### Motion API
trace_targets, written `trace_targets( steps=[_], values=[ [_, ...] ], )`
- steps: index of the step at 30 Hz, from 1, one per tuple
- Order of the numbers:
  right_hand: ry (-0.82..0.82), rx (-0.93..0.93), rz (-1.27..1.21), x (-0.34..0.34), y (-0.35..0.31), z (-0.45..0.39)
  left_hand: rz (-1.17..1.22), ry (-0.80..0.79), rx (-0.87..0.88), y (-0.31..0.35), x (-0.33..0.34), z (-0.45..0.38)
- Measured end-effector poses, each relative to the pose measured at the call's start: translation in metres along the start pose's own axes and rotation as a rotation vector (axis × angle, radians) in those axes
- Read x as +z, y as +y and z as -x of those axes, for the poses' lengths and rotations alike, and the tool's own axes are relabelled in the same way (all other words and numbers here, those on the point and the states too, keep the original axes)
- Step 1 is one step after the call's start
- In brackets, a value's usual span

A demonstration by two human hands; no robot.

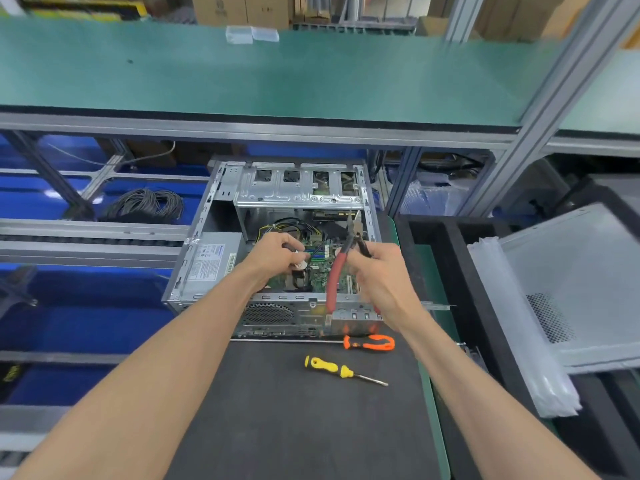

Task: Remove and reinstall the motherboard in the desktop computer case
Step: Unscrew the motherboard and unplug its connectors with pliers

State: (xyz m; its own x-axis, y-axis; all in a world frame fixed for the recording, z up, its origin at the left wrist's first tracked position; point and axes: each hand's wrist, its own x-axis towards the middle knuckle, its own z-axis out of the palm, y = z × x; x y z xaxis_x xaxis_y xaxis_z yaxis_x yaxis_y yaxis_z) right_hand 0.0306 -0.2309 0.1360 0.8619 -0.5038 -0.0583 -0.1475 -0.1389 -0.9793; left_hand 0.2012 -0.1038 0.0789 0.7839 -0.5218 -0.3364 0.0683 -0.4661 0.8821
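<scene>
The open desktop computer case [277, 244] lies on its side on the dark tabletop [298, 410], its long axis running away from the person, rear ports facing them and drive bays [298, 188] at the far end under the green shelf [277, 74]. The motherboard [322, 268] sits flat on the case floor. The left hand [277, 254] reaches inside, fingers curled around a bundle of cables [304, 237]. The right hand [377, 271] grips red-handled pliers [341, 265] over the case's right edge, their nose pointing away. Open tabletop lies in front of the case, where an orange screwdriver [370, 342] and a yellow screwdriver [332, 368] rest; a side panel [571, 282] lies to the right.
</scene>
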Motion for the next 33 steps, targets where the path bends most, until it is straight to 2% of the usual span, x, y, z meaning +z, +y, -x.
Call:
trace_targets(
  steps=[4,9,12,15,19,24,27,31,33],
  values=[
    [-0.038,0.183,-0.274,-0.002,-0.004,-0.021,-0.091,0.038,0.043,-0.003,0.000,-0.009],
    [-0.115,0.364,-0.532,0.000,0.000,-0.041,-0.075,0.000,0.015,-0.003,0.005,-0.021],
    [-0.157,0.399,-0.608,0.001,0.003,-0.048,-0.112,-0.015,-0.006,-0.002,0.006,-0.025],
    [-0.201,0.409,-0.727,0.000,0.005,-0.054,-0.294,0.012,0.003,0.001,0.005,-0.028],
    [-0.260,0.465,-0.983,-0.003,0.011,-0.061,-0.450,-0.010,0.058,-0.001,0.006,-0.037],
    [-0.343,0.492,-1.119,-0.002,0.012,-0.064,-0.567,-0.038,0.149,0.001,0.006,-0.043],
    [-0.370,0.493,-1.198,0.000,0.012,-0.063,-0.756,-0.152,0.229,-0.001,0.010,-0.043],
    [-0.393,0.497,-1.231,-0.001,0.014,-0.061,-1.233,-0.210,0.538,-0.004,0.017,-0.043],
    [-0.395,0.490,-1.265,0.000,0.013,-0.060,-1.422,-0.227,0.638,-0.002,0.019,-0.042]
  ],
)
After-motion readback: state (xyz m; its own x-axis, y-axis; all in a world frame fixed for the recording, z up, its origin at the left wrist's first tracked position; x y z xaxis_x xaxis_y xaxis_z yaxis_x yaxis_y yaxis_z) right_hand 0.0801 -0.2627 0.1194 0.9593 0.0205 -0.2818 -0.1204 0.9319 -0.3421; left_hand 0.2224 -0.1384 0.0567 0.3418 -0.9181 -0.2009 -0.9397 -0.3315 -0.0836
